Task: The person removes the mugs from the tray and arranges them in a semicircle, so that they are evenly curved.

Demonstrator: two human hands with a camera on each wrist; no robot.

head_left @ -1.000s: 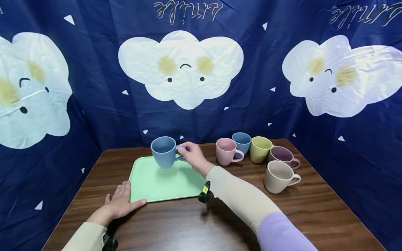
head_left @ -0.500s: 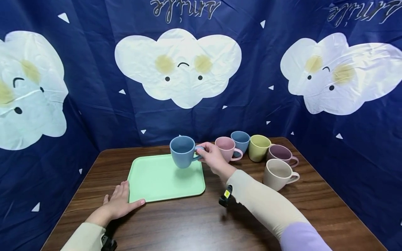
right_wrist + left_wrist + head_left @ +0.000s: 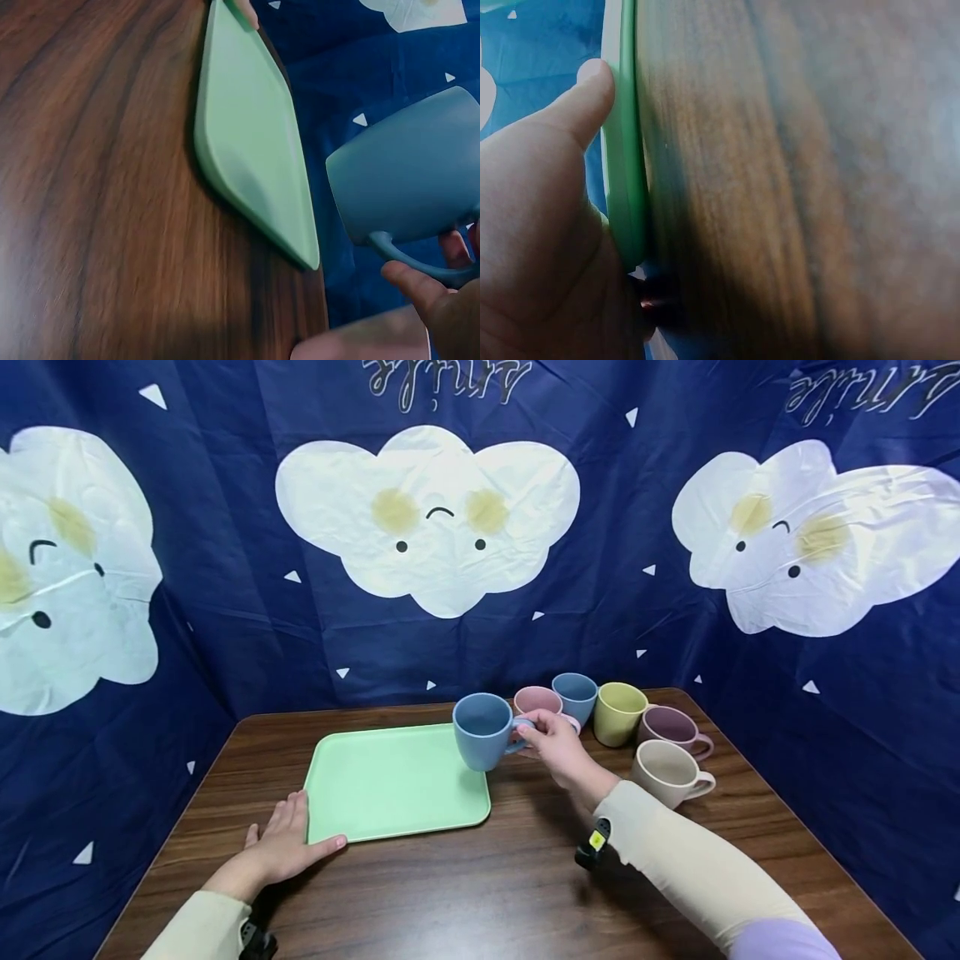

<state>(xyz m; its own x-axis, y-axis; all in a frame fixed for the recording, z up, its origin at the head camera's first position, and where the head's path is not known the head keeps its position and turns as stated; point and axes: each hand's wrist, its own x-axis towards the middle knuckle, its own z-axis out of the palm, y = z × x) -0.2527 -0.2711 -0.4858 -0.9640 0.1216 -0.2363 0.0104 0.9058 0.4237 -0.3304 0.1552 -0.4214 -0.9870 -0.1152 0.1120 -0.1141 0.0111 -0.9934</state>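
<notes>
My right hand (image 3: 558, 745) pinches the handle of a blue mug (image 3: 482, 735), held upright in the air over the right end of the green tray (image 3: 390, 785). In the right wrist view the thumb and fingers close on the mug's handle (image 3: 412, 262). At the tray's near left corner rests my left hand (image 3: 281, 843), fingers straight along the left side and thumb on the front edge. The left wrist view shows its thumb (image 3: 592, 97) against the tray rim (image 3: 626, 150). Behind the right hand, a pink mug (image 3: 536, 698) is partly hidden.
At the right back of the wooden table (image 3: 465, 902) stand a second blue mug (image 3: 576, 693), a yellow mug (image 3: 618, 717), a purple mug (image 3: 670, 725) and a beige mug (image 3: 662, 772). Close behind the table hangs a dark blue curtain (image 3: 247, 635) with cloud prints.
My right hand has carried the blue mug rightward, from above the tray's middle to its right end, now overlapping the pink mug. My left hand stays at the tray corner.
</notes>
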